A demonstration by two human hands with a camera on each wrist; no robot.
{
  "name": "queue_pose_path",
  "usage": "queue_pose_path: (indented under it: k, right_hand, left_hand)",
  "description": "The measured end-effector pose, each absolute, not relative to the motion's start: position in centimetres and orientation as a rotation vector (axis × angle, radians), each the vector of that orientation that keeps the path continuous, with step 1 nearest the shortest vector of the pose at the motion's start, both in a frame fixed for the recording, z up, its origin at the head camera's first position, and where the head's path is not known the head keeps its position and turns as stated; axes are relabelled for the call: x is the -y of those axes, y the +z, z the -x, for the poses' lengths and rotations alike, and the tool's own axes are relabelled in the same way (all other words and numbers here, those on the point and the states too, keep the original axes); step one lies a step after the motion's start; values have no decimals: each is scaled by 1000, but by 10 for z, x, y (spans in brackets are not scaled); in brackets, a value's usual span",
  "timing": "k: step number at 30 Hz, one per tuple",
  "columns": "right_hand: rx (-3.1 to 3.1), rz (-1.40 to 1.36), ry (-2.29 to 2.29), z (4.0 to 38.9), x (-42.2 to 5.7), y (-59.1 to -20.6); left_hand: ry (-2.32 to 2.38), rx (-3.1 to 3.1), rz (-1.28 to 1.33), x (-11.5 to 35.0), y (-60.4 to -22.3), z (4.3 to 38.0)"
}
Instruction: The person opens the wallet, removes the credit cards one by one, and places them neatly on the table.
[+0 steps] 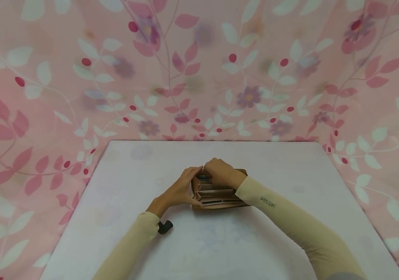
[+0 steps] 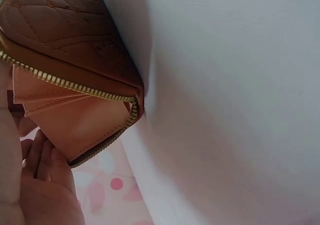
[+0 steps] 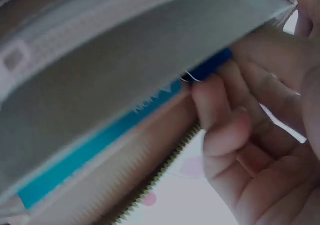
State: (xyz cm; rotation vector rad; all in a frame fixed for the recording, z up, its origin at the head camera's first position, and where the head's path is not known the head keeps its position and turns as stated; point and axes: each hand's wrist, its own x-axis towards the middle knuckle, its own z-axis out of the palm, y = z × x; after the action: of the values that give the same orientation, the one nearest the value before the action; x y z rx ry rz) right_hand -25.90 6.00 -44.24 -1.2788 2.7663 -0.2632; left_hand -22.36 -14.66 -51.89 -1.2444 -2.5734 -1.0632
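A brown leather zip-around wallet (image 1: pixel 220 207) stands opened upward on the table, its inner dividers showing. My left hand (image 1: pixel 180 190) grips the wallet's left end, thumb at the near side and fingers at the far side. In the left wrist view the quilted wallet (image 2: pixel 65 20) has a gold zipper and card slots. My right hand (image 1: pixel 222 173) reaches into its far compartment. There, in the right wrist view, lies a slim blue pen-like item (image 3: pixel 100 147) with pale lettering. The curled fingers of the right hand (image 3: pixel 250 155) pinch its dark blue end, partly hiding it.
The wallet rests on a white-covered table (image 1: pixel 132 163). Behind and beside the table hangs a pink floral cloth (image 1: pixel 199 77). A small black device (image 1: pixel 165 227) is at the left wrist.
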Motion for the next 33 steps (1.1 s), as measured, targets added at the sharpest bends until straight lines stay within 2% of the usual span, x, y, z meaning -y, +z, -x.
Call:
queue_pose_path:
  k: [8, 19, 27, 33]
  right_hand:
    - [-2787, 1341, -274, 262, -60, -449]
    - [-2819, 1161, -109, 257, -56, -438]
    - [-2903, 1170, -14, 255, -53, -431]
    - [-2820, 1121, -134, 261, -56, -433]
  left_hand:
    - [-1093, 2561, 1258, 147, -521, 229]
    - [-1092, 2554, 1278, 145, -528, 230]
    - [-1061, 2561, 1247, 144, -524, 231]
    - [-1037, 2562, 1219, 144, -524, 230]
